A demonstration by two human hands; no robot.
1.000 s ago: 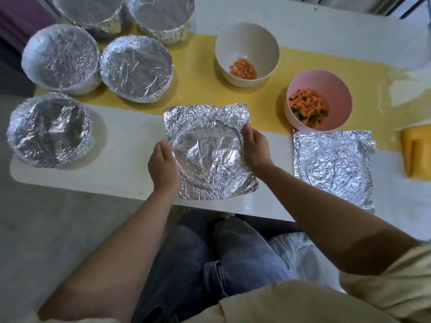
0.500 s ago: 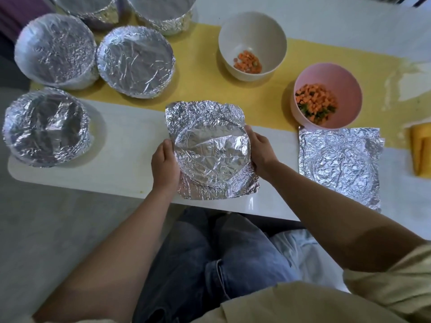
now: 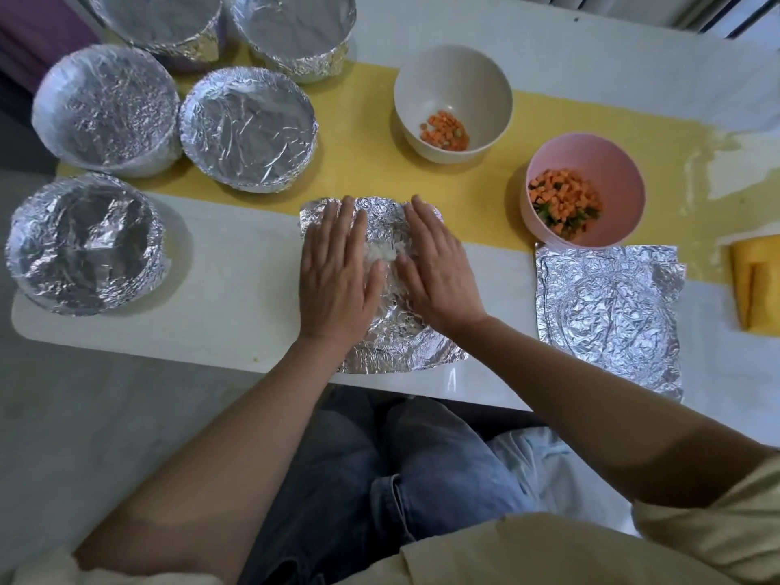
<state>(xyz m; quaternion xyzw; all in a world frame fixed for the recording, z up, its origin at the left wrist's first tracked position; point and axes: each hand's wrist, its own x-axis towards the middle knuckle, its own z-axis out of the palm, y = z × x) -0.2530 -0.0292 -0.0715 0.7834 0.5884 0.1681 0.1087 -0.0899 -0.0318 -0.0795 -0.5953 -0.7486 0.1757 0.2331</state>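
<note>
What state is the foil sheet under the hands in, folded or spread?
Spread. The foil sheet lies open on the table; the left hand and right hand press it with straight fingers.

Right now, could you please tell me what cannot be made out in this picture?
Foil sheet middle, head view: covered by the left hand and right hand; glare whitens the gap.
Foil-covered bowls, head view: foil hides their contents; the two farthest cut by the top edge.
Yellow cloth, head view: cut by the right edge.
</note>
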